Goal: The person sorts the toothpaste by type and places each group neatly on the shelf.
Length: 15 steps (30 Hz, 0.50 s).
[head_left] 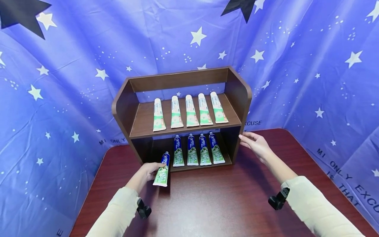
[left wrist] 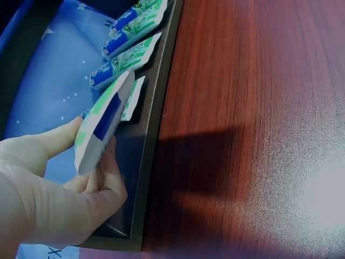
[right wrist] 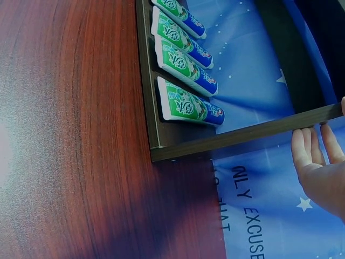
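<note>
My left hand (head_left: 149, 171) holds a blue and green toothpaste tube (head_left: 161, 175) between thumb and fingers, at the front left of the shelf's lower level. In the left wrist view the tube (left wrist: 103, 127) is tilted, its flat white end toward the camera. With its fingers nearly straight, my right hand (head_left: 258, 146) touches the right side panel (right wrist: 253, 132) of the brown wooden shelf (head_left: 177, 133). Several matching blue and green tubes (head_left: 192, 154) lie in a row on the lower level, to the right of the held one.
Several white and green toothpaste tubes (head_left: 190, 112) lie side by side on the upper level. The shelf stands on a dark red wooden table (head_left: 213, 200). Behind and around it hangs a blue curtain (head_left: 88, 79) with stars.
</note>
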Motion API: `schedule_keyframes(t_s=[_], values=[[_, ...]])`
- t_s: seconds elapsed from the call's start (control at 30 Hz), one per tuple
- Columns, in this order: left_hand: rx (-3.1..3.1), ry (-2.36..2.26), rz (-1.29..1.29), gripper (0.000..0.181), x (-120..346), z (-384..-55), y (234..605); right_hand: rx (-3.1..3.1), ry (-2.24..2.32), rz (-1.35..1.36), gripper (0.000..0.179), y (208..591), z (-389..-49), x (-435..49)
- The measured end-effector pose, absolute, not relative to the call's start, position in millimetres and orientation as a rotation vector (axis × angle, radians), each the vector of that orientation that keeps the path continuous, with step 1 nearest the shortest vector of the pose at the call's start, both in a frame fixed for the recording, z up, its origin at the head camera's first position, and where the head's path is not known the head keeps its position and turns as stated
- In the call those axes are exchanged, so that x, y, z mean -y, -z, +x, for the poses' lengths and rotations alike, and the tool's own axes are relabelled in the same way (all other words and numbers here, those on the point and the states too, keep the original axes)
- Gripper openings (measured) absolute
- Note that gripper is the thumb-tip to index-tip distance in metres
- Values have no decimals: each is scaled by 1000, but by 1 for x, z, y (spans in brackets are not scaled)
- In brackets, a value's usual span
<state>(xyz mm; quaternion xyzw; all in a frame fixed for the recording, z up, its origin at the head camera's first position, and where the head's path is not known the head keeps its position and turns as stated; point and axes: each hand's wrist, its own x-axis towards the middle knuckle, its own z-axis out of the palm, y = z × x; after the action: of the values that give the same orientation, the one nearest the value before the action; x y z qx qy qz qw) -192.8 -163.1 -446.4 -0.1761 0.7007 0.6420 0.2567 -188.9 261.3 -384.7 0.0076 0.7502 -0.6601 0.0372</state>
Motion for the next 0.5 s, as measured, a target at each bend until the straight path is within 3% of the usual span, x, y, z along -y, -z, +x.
schedule_keyframes(t_s=[0.17,0.33,0.5], values=[[-1924,-1733,-520,33,162,-204,456,-2307,2013,31,65,385,-189,-260],[-1887,-1740,-500,46,181,-256,528,-2311,2012,44,65,388,-189,-261],[-1777,-1767,-455,44,204,-311,601,-2302,2025,45,64,390,-190,-261]])
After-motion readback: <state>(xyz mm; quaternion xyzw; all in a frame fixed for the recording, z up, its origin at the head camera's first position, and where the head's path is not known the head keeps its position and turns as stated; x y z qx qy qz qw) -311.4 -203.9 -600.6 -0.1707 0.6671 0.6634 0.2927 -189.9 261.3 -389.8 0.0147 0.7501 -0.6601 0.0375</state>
